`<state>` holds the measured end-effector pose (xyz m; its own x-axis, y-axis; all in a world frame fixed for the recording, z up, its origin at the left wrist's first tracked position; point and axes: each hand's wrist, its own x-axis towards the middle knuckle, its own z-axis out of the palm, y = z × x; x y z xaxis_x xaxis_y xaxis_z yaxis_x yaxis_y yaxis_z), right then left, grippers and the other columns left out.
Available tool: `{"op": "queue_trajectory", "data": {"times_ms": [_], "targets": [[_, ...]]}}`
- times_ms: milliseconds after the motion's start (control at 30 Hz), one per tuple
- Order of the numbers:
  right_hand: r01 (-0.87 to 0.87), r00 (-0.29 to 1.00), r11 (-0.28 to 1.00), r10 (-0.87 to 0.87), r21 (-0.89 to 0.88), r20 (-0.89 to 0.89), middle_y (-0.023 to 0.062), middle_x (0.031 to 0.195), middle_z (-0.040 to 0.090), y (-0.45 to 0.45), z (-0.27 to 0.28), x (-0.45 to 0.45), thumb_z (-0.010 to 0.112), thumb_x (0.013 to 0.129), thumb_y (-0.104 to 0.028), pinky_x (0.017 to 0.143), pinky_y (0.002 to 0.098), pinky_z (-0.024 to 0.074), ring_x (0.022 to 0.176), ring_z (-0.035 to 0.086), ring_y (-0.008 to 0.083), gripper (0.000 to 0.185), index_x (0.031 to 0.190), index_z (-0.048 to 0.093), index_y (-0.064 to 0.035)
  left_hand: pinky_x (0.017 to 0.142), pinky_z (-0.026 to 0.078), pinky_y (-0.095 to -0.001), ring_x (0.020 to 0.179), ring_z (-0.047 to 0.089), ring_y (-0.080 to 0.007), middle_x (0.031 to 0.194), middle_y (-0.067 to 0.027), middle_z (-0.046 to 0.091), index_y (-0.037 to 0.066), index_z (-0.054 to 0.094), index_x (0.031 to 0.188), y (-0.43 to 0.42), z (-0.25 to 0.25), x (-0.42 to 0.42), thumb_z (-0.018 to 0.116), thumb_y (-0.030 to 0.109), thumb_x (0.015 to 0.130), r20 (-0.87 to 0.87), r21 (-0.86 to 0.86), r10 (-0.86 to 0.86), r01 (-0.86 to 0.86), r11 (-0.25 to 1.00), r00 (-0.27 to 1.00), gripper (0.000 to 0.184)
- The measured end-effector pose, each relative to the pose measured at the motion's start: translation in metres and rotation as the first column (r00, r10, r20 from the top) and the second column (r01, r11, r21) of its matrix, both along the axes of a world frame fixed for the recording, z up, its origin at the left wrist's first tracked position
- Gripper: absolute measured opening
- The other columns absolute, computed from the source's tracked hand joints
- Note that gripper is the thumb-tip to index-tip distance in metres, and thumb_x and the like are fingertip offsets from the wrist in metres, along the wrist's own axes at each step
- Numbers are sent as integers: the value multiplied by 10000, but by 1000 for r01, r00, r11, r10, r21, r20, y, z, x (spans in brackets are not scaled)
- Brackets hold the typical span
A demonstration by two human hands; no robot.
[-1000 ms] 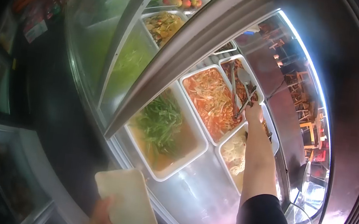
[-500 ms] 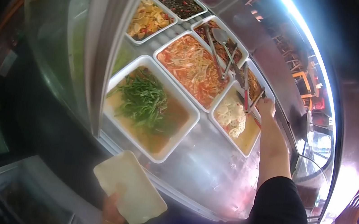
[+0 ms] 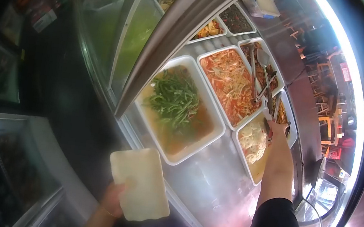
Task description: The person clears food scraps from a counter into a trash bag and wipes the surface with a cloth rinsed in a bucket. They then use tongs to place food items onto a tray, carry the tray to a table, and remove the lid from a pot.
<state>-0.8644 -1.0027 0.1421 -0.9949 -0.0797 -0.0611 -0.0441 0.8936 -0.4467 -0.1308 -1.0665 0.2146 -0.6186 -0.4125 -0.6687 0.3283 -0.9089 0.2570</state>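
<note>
My left hand [image 3: 113, 199] grips the edge of a cream-coloured rectangular tray [image 3: 146, 189], which shows only its flat face, in front of the counter. Over the far right side, my right hand [image 3: 278, 127] is closed around metal tongs [image 3: 270, 116]. It is above the white pan [image 3: 255, 179] of lotus root slices [image 3: 252, 143] in liquid, next to a pan of dark reddish-brown food [image 3: 285, 112]. Other tongs [image 3: 255, 72] and a large spoon [image 3: 263, 56] rest across the pans behind. The tips of the held tongs are hard to make out.
A white pan [image 3: 219, 134] holds green stalks [image 3: 175, 98] in broth. Beside it are shredded red-orange food [image 3: 227, 80] and further pans. A thick frame post [image 3: 169, 34] slants over the counter's left side. Curved glass and a bright light strip [image 3: 339, 37] border the right.
The view has shifted, so the pans appear farther right. My right hand has closed on the tongs by the lotus root. The cream tray is now more upright, still in my left hand.
</note>
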Motion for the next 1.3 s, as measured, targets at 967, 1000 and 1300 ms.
{"op": "queue_trajectory", "data": {"times_ms": [967,1000,1300], "targets": [[-690,657,515,740,509,143,228,1066,635,-327,136,336,614,786,-413,859,463,487,1024,618,391,718,1303,388,31,1044,392,-469,1220,511,-277,1321,-116,519,58,394,1374,-118,26,-87,573,273,907,-408,100,-225,288,952,885,545],[-678,678,534,720,505,148,228,1066,635,-330,128,334,614,786,-413,859,463,487,1024,618,391,718,1303,388,31,1045,391,-467,1223,508,-277,1325,-115,517,58,390,1377,-121,24,-84,576,282,904,-410,94,-234,296,951,882,555],[-735,631,502,752,457,189,221,1128,615,-335,110,347,552,843,-394,897,469,481,1055,614,363,645,1284,375,43,1037,400,-458,1218,503,-280,1320,-117,506,49,378,1376,-130,24,-79,554,268,907,-411,136,-289,371,918,864,547]]}}
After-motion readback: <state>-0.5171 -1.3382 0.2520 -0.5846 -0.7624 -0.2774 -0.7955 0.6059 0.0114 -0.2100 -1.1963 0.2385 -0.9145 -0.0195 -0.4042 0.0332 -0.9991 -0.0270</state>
